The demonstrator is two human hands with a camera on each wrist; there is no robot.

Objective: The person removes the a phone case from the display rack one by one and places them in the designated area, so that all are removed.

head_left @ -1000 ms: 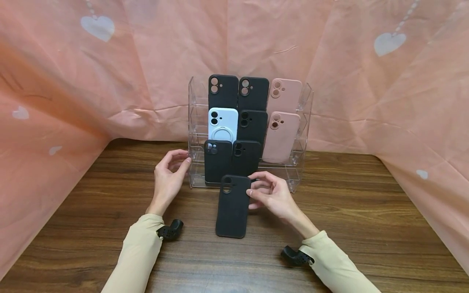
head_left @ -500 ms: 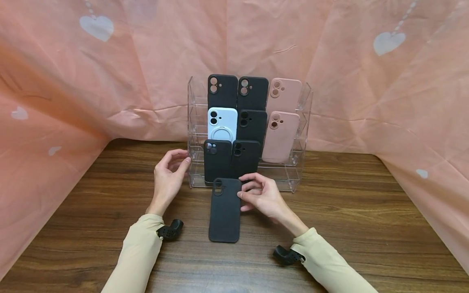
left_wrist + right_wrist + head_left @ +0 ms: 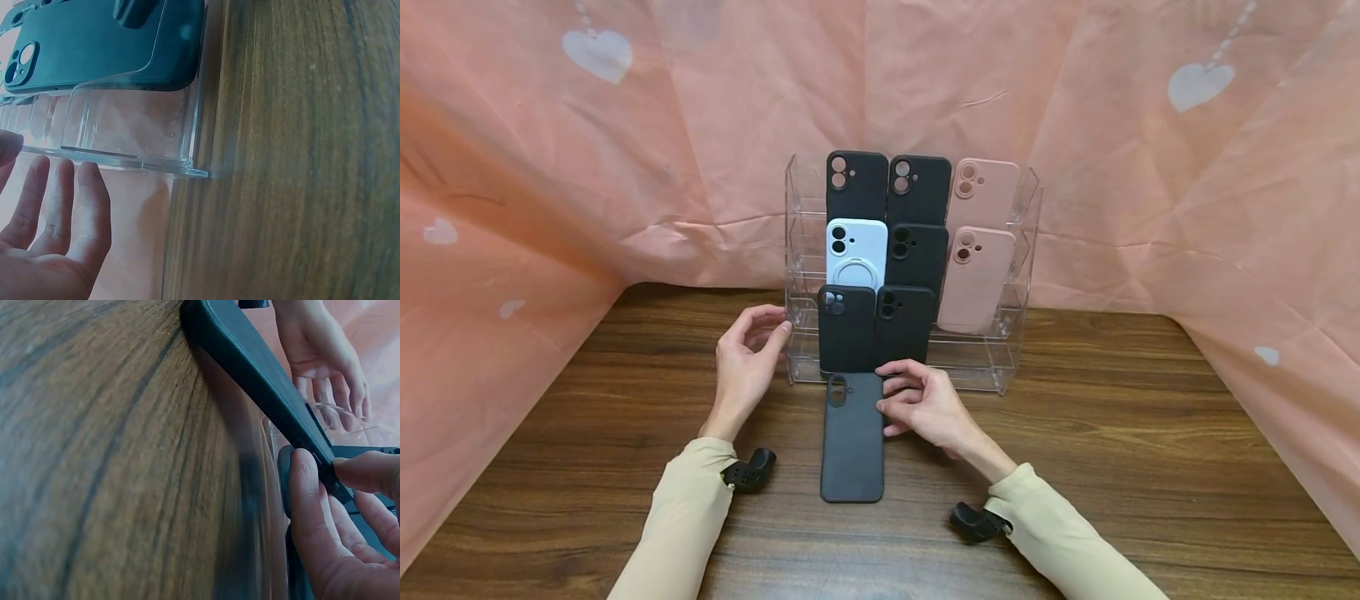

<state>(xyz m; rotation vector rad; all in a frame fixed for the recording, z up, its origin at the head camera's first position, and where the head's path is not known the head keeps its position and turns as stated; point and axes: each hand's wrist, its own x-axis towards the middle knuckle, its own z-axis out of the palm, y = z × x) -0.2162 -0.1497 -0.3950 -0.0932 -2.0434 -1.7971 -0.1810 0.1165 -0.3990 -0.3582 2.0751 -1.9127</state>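
Risk: the loose black case (image 3: 853, 446) could pivot or slip, since the right hand (image 3: 925, 406) pinches only its upper right edge, leaving the body left of and below the grip. A swing might knock the front-row cases (image 3: 846, 333) just beyond. Pose: right thumb on near face, fingers behind. Left hand (image 3: 747, 354) at clear stand (image 3: 973, 379), fingers bent; can't tell if gripping.

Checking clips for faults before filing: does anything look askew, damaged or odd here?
In the clear rack, the lower pink case looks askew, leaning rightward, while the white case stands straighter. The black case in the right hand shows no visible damage.
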